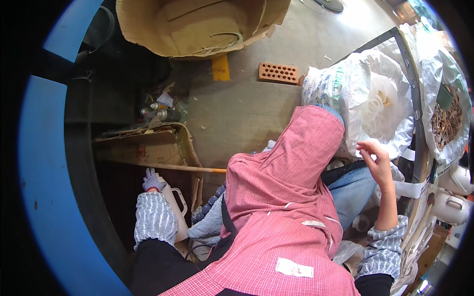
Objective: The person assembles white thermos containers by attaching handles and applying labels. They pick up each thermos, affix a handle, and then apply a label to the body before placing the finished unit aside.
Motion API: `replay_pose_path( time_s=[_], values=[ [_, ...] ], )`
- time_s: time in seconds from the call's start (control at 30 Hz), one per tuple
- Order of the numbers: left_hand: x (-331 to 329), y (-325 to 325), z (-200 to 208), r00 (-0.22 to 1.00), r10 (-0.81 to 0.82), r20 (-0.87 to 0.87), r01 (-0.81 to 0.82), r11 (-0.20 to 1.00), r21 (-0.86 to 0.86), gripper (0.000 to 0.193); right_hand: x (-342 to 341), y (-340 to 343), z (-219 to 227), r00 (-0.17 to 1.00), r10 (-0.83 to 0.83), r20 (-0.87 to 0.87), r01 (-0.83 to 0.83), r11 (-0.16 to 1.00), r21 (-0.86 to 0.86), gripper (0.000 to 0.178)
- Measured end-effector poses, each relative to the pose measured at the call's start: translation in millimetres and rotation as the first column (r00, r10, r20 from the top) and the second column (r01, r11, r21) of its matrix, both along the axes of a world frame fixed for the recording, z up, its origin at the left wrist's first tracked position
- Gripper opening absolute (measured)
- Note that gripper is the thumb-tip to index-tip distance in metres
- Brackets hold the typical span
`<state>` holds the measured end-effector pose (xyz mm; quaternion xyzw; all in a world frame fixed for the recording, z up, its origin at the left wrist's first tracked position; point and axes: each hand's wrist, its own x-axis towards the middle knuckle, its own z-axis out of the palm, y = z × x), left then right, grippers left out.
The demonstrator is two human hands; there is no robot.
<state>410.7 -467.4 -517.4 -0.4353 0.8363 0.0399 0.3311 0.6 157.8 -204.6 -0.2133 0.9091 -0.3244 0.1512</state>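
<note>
My left hand (151,182), in a pale purple knitted glove, reaches down at the left with its fingers stretched out. Right beside it stands a white plastic jug (170,201) with a loop handle; the sleeve hides part of it, and whether the glove touches it is unclear. Above the glove, a wooden stick (190,168) lies across an open cardboard box (148,150). My bare right hand (376,162) is raised at the right, fingers loosely bent and apart, with nothing visible in it. Behind it is a white sack (363,89) holding translucent white rings (377,111).
A big cardboard box (197,29) stands at the far side, near a perforated brick (278,73). Spray cans (168,115) lie at the left. A blue metal post (44,172) borders the left. At the right are a bag of brown scraps (447,123) and more white jugs (450,207).
</note>
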Motion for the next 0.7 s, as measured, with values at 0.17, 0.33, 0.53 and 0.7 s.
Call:
replay_pose_path(
  time_s=[0.17, 0.33, 0.53, 0.7],
  values=[
    [32.2, -35.4, -37.7, 0.98, -0.004, 0.201, -0.023, 0.991, 0.134, 0.09, -5.9, -17.3, 5.3, 1.0, -0.009, 0.03, 0.009, 1.0, -0.011, 0.022],
    [5.2, -30.0, 14.6, 0.953, 0.097, 0.287, -0.074, 0.993, -0.091, 0.07, 8.4, -12.4, -2.7, 1.0, 0.008, 0.019, -0.008, 0.999, 0.032, 0.022],
    [-55.9, 63.4, 136.6, 0.804, -0.4, -0.441, 0.253, 0.9, -0.355, 0.044, 21.8, -42.7, -8.4, 0.992, 0.004, 0.13, 0.018, 0.986, -0.166, 0.025],
    [-186.5, 146.7, 344.2, 0.067, -0.514, -0.855, 0.537, 0.741, -0.403, 0.031, 61.6, -126.0, -2.4, 0.934, 0.322, -0.154, -0.349, 0.912, -0.216, 0.067]
  ],
)
